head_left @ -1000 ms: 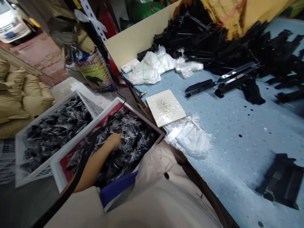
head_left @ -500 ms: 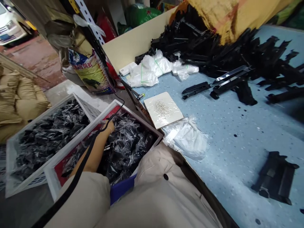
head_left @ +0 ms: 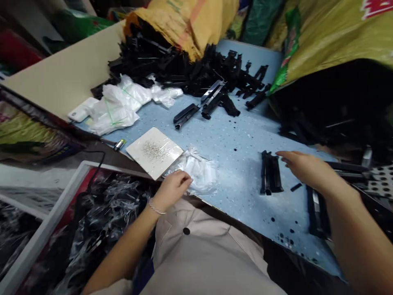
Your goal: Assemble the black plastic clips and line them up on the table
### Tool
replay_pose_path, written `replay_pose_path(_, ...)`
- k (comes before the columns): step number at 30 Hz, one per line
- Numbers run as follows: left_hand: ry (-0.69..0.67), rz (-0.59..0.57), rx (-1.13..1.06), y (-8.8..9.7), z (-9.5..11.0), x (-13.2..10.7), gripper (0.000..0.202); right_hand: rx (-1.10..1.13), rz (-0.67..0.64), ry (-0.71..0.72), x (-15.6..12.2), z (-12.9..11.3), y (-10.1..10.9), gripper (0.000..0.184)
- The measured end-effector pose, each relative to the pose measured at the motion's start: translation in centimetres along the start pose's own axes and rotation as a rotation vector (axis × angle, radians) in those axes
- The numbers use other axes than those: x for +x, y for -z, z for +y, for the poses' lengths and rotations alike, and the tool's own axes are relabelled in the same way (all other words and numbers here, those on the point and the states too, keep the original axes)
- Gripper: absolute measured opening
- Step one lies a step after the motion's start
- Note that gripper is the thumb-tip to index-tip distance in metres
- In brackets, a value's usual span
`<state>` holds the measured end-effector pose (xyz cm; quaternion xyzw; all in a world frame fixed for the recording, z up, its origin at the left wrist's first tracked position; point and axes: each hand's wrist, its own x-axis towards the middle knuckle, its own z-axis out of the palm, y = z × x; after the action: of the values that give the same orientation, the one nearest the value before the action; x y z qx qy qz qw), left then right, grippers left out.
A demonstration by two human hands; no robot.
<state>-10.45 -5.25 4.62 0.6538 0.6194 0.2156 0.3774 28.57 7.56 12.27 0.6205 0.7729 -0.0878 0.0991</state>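
My left hand (head_left: 173, 188), a beaded bracelet at its wrist, hovers by the near edge of a stack of clear plastic bags (head_left: 201, 170). Its fingers are loosely bent, with nothing visible in them. To the right, my right hand (head_left: 302, 166) reaches over the table with fingers stretched out and holds nothing that I can see. Just left of its fingertips lie black plastic parts (head_left: 270, 174), long and channel-shaped, side by side. More black parts (head_left: 317, 213) lie below that hand, partly hidden by the forearm.
A white square board (head_left: 155, 151) with tiny pieces on it lies beside the bags. Black parts (head_left: 184, 67) spill from a yellow sack (head_left: 190, 24) at the back. A crate (head_left: 66, 205) of bagged black parts stands at left. Another yellow sack (head_left: 337, 49) stands at right.
My left hand has come out of the crate and over to the table by the plastic bags. The view has swung right, and my right hand now shows near the black parts.
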Motion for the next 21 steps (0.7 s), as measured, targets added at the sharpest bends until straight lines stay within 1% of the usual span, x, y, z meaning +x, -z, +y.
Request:
replay_pose_path(1, -0.044, 0.108, 0.123, -1.6, 1.3, 1.0, 0.028, -0.048, -0.021, 0.007, 0.1, 0.1, -0.5, 0.045)
replay_pose_path(2, -0.071, 0.180, 0.243, -3.2, 2.4, 1.9, 0.030, -0.090, -0.040, 0.043, 0.2, 0.0, -1.0, 0.052)
replay_pose_path(3, -0.093, 0.211, 0.342, -4.5, 3.1, 2.5, 0.036, -0.116, -0.050, 0.096, 0.3, -0.1, -1.4, 0.058)
replay_pose_path(4, -0.113, 0.207, 0.414, -5.6, 3.5, 3.0, 0.042, -0.123, -0.052, 0.141, 0.5, -0.3, -1.6, 0.060)
replay_pose_path(5, -0.133, 0.190, 0.460, -6.4, 3.7, 3.2, 0.045, -0.125, -0.058, 0.154, 0.6, -0.5, -1.6, 0.055)
replay_pose_path(6, -0.153, 0.175, 0.487, -6.9, 3.7, 3.2, 0.046, -0.127, -0.076, 0.123, 0.7, -0.7, -1.5, 0.046)
replay_pose_path(7, -0.166, 0.166, 0.502, -7.2, 3.8, 3.1, 0.047, -0.128, -0.105, 0.048, 0.7, -0.9, -1.4, 0.038)
replay_pose_path(8, -0.169, 0.167, 0.511, -7.4, 3.7, 3.0, 0.048, -0.125, -0.147, -0.049, 0.7, -1.1, -1.3, 0.042)
replay_pose_path(9, -0.161, 0.173, 0.519, -7.4, 3.7, 2.9, 0.050, -0.116, -0.198, -0.141, 0.7, -1.3, -1.3, 0.052)
replay_pose_path(10, -0.145, 0.181, 0.529, -7.5, 3.7, 2.8, 0.049, -0.101, -0.244, -0.209, 0.6, -1.5, -1.5, 0.059)
replay_pose_path(11, -0.132, 0.186, 0.537, -7.4, 3.6, 2.7, 0.045, -0.077, -0.279, -0.248, 0.5, -1.6, -1.8, 0.061)
replay_pose_path(14, -0.130, 0.165, 0.479, -7.0, 3.0, 2.9, 0.015, 0.031, -0.304, -0.273, -0.5, -1.0, -4.0, 0.055)
replay_pose_path(15, -0.132, 0.150, 0.417, -6.7, 2.7, 3.0, 0.012, 0.079, -0.295, -0.264, -1.0, -0.6, -4.8, 0.052)
replay_pose_path(18, -0.095, 0.115, 0.126, -5.4, 1.9, 3.3, 0.020, 0.238, -0.245, -0.221, -2.5, 0.9, -6.7, 0.036)
replay_pose_path(20, -0.048, 0.130, -0.087, -4.8, 1.7, 3.4, 0.019, 0.335, -0.172, -0.223, -3.1, 1.3, -7.3, 0.027)
replay_pose_path(21, -0.025, 0.148, -0.182, -4.6, 1.7, 3.5, 0.017, 0.413, -0.135, -0.240, -3.4, 1.1, -7.3, 0.025)
